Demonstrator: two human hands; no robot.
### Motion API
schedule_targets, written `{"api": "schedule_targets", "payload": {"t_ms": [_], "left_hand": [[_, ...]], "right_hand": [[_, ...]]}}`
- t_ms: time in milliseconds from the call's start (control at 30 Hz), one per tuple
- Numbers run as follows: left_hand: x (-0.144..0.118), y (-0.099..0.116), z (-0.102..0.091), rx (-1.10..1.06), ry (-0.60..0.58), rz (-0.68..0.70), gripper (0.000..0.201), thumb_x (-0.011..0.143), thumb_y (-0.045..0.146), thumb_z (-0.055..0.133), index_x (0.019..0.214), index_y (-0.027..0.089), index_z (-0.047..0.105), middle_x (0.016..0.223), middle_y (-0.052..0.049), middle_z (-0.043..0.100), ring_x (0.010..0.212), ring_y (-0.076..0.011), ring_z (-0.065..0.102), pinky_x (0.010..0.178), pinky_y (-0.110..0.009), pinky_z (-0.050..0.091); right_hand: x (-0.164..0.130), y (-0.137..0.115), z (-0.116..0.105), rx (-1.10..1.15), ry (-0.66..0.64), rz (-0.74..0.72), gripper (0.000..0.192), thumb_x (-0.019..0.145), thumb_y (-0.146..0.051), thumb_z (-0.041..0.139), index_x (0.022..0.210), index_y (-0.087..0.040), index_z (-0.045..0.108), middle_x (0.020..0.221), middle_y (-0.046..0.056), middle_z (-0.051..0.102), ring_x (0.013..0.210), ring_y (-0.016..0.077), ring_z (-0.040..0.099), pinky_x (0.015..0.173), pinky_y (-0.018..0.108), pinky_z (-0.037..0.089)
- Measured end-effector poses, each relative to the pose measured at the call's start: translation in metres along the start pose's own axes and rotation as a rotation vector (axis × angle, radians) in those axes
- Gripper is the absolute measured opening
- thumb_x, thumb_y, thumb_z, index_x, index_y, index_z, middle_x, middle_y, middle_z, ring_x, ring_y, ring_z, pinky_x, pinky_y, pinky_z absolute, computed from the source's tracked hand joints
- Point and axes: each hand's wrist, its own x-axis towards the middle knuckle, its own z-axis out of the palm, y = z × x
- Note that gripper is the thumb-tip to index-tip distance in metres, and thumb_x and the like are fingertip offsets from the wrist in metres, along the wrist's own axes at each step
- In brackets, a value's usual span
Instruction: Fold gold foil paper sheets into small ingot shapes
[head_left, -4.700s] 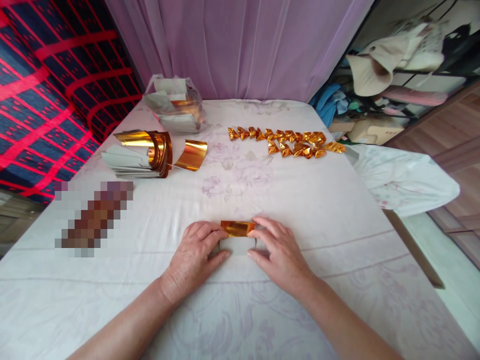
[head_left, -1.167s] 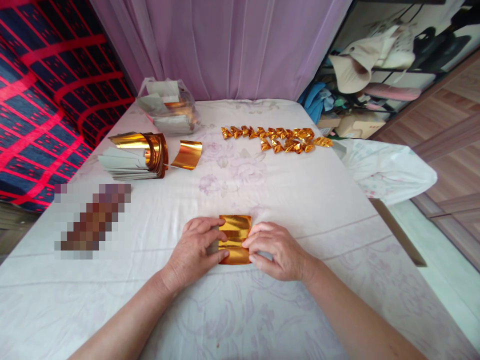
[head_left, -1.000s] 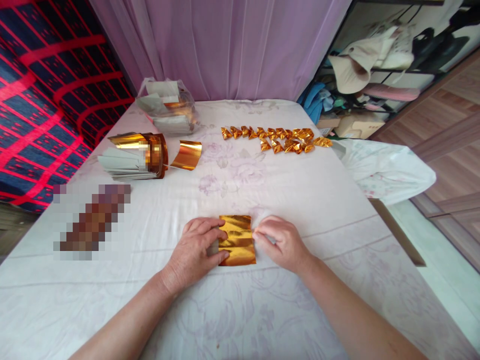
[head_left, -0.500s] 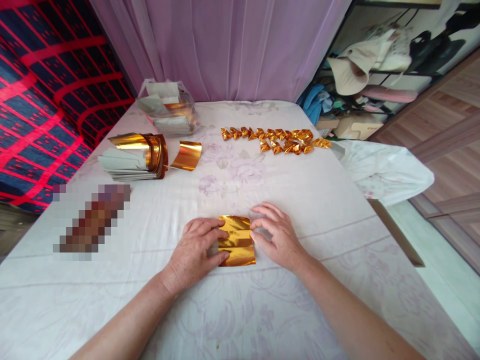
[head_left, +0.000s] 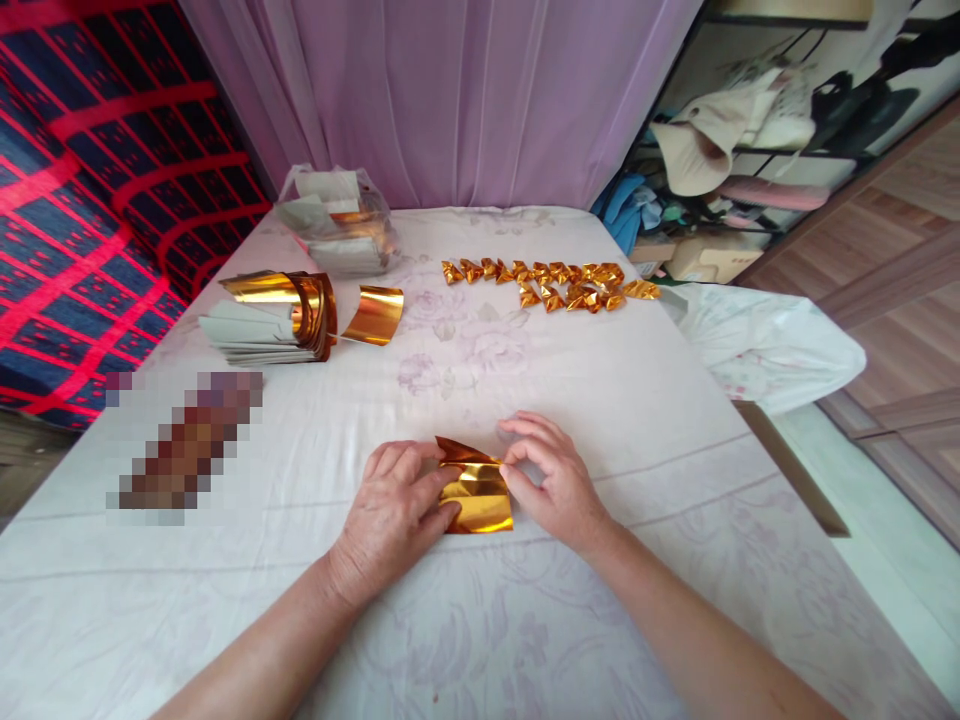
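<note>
A sheet of shiny gold foil paper (head_left: 480, 512) lies on the cloth in front of me, with crease lines across it and its far edge lifted and bent over, higher at the left. My left hand (head_left: 394, 500) holds its left side, thumb and fingers closed on the foil. At the right edge, the thumb and index finger of my right hand (head_left: 559, 475) pinch the foil, the other fingers loosely curled. Some of the left fingertips are hidden from view.
Folded gold foil pieces (head_left: 574, 283) stand in rows farther back. A stack of foil sheets (head_left: 270, 320) and a single curved sheet (head_left: 377, 316) are at the left, before a clear plastic bag (head_left: 337, 220) of paper. A blurred-out item (head_left: 191, 440) lies nearer.
The foil's far edge has risen and bent toward me. My right thumb and index finger have closed on the right edge; the left hand has hardly moved.
</note>
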Motion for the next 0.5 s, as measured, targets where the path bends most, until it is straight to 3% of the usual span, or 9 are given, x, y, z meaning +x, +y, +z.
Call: {"api": "schedule_targets", "payload": {"t_ms": [133,267,400,500], "left_hand": [[0.000,0.012,0.000,0.062,0.013,0.088,0.020,0.093,0.022,0.055,0.108,0.024,0.068,0.098,-0.005,0.069,0.087,-0.0206,0.060,0.078,-0.037,0.046],[-0.002,0.017,0.002,0.066,0.003,0.094,0.023,0.095,0.023,0.053,0.115,0.023,0.064,0.103,-0.005,0.072,0.088,-0.0212,0.063,0.077,-0.038,0.045],[-0.004,0.018,0.005,-0.047,0.015,0.023,0.030,0.095,0.030,0.052,0.123,0.020,0.058,0.113,-0.010,0.070,0.100,-0.0257,0.064,0.082,-0.041,0.048],[-0.005,0.019,0.005,-0.168,0.036,-0.020,0.034,0.096,0.039,0.051,0.124,0.020,0.055,0.106,-0.010,0.071,0.098,-0.0257,0.066,0.082,-0.041,0.051]], "right_hand": [[0.001,-0.011,-0.002,0.124,0.038,0.102,0.008,0.084,-0.019,0.055,0.078,-0.023,0.059,0.098,0.005,0.074,0.087,0.0192,0.070,0.077,0.032,0.056],[0.001,-0.021,-0.002,0.172,0.039,0.147,0.008,0.086,-0.022,0.055,0.082,-0.023,0.061,0.076,-0.001,0.073,0.057,0.0124,0.064,0.055,0.022,0.053],[0.000,-0.029,-0.002,0.176,0.049,0.012,0.009,0.087,-0.017,0.056,0.085,-0.024,0.062,0.083,0.000,0.075,0.072,0.0141,0.070,0.066,0.024,0.055],[0.001,-0.033,-0.001,0.154,0.059,-0.123,0.010,0.088,-0.015,0.057,0.087,-0.024,0.063,0.089,0.001,0.075,0.082,0.0157,0.071,0.077,0.029,0.056]]}}
